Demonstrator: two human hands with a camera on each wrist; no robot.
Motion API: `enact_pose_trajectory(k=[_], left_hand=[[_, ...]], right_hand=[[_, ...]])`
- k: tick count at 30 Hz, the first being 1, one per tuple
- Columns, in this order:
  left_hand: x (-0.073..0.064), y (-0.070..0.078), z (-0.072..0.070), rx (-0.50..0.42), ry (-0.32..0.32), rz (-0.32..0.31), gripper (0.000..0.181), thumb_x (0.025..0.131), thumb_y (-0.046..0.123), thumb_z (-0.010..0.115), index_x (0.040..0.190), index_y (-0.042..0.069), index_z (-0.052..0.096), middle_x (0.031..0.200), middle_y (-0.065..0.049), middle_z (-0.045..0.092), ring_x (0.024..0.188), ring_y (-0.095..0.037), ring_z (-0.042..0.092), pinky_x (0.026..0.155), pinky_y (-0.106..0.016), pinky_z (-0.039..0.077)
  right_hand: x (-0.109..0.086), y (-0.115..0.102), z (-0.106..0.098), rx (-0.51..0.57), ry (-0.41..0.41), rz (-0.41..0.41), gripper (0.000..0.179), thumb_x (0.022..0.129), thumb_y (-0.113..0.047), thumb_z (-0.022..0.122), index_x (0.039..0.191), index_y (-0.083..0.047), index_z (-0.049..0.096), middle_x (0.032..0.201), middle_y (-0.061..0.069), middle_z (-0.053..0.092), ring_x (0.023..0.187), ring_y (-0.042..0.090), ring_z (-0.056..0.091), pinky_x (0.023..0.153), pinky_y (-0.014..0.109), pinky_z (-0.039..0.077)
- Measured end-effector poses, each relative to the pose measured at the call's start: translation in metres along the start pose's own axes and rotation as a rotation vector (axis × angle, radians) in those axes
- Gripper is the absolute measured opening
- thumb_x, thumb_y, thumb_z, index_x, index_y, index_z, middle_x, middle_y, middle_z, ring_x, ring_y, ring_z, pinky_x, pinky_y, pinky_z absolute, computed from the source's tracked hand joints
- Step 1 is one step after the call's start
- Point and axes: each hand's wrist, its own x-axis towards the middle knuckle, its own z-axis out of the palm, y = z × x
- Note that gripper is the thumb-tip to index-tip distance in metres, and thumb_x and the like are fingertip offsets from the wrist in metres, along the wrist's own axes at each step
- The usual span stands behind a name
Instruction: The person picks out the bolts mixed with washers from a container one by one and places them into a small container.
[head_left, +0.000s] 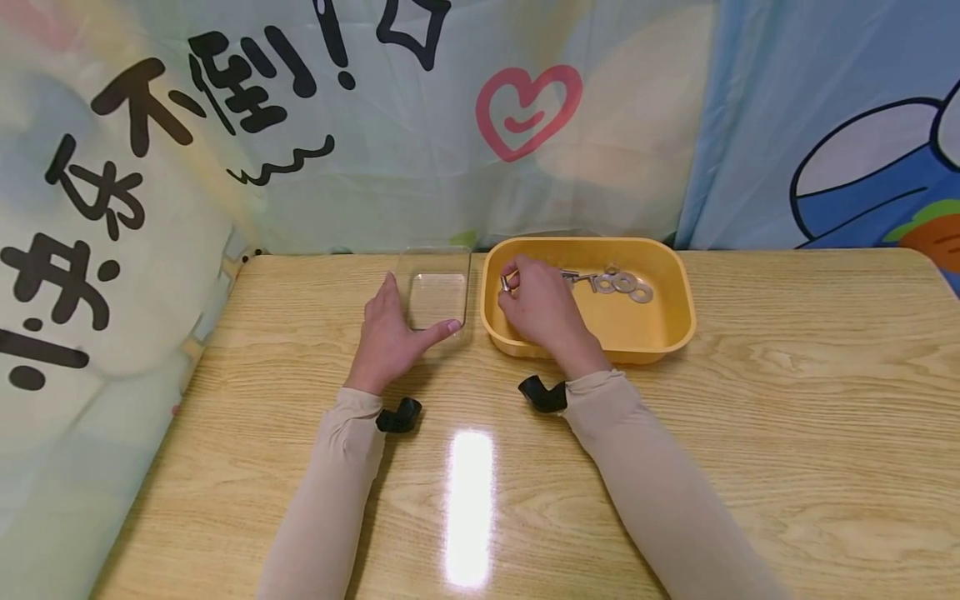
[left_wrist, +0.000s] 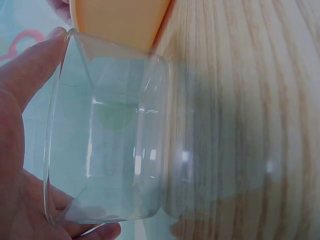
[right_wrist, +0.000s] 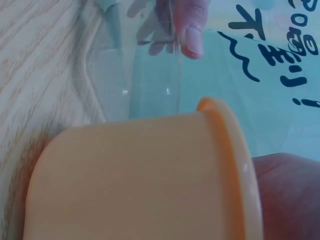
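My left hand (head_left: pixel 388 337) holds a clear square box (head_left: pixel 438 302), its thumb at the near right corner and its fingers along the left side. In the left wrist view the thumb lies on the rim of the transparent box (left_wrist: pixel 112 135); nothing shows inside. Over the left part of a yellow tray (head_left: pixel 656 333), my right hand (head_left: pixel 543 304) pinches a small silver bolt (head_left: pixel 506 284). Several flat washers (head_left: pixel 624 283) and some bolts (head_left: pixel 584 277) lie on the tray's floor, partly hidden by that hand. The tray wall (right_wrist: pixel 135 175) blocks the right wrist view of the fingertips.
Box and tray stand side by side on a wooden table (head_left: pixel 795 400), near its back edge. Behind them hangs a printed curtain (head_left: pixel 615 167). Black wrist cameras sit on both sleeves. A bright reflection lies on the table between the forearms.
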Motion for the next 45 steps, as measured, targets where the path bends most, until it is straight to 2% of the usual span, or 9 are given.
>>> enact_pose_trajectory(k=[9, 16, 23, 38, 45], left_hand=[[-0.001, -0.001, 0.0, -0.007, -0.012, -0.012, 0.128, 0.078, 0.066, 0.076, 0.161, 0.002, 0.003, 0.166, -0.018, 0.014, 0.152, -0.032, 0.013, 0.12, -0.05, 0.023], [0.0, -0.001, 0.0, -0.005, 0.003, 0.003, 0.128, 0.078, 0.066, 0.076, 0.16, -0.001, 0.005, 0.166, -0.018, 0.015, 0.152, -0.033, 0.013, 0.119, -0.05, 0.023], [-0.002, 0.0, -0.001, -0.001, -0.004, -0.011, 0.127, 0.079, 0.065, 0.076, 0.16, 0.001, 0.003, 0.166, -0.019, 0.014, 0.152, -0.032, 0.012, 0.12, -0.049, 0.023], [-0.001, 0.001, -0.001, 0.005, 0.0, 0.0, 0.127, 0.079, 0.064, 0.076, 0.16, -0.001, 0.003, 0.165, -0.021, 0.015, 0.152, -0.034, 0.012, 0.119, -0.05, 0.023], [-0.001, 0.001, -0.001, 0.004, -0.002, 0.0, 0.127, 0.079, 0.064, 0.076, 0.16, -0.002, 0.003, 0.165, -0.021, 0.015, 0.152, -0.035, 0.013, 0.119, -0.05, 0.024]], right_hand=[[-0.003, -0.005, 0.004, 0.11, 0.025, -0.02, 0.024, 0.094, -0.009, 0.061, 0.115, 0.001, 0.063, 0.104, 0.014, 0.064, 0.094, 0.028, 0.065, 0.084, 0.042, 0.052], [-0.003, -0.01, 0.008, 0.139, 0.066, -0.048, 0.023, 0.093, -0.009, 0.064, 0.113, 0.0, 0.064, 0.102, 0.013, 0.063, 0.094, 0.027, 0.064, 0.086, 0.04, 0.051], [-0.004, -0.013, 0.013, 0.156, 0.1, -0.098, 0.022, 0.093, -0.009, 0.065, 0.113, 0.0, 0.065, 0.1, 0.012, 0.063, 0.091, 0.026, 0.062, 0.085, 0.04, 0.05], [-0.004, -0.019, 0.023, 0.116, 0.116, -0.189, 0.023, 0.092, -0.007, 0.067, 0.114, -0.001, 0.067, 0.098, 0.01, 0.063, 0.08, 0.024, 0.055, 0.076, 0.037, 0.045], [-0.004, -0.021, 0.027, 0.072, 0.08, -0.19, 0.026, 0.093, -0.01, 0.071, 0.117, -0.001, 0.066, 0.101, 0.01, 0.065, 0.092, 0.026, 0.059, 0.086, 0.041, 0.047]])
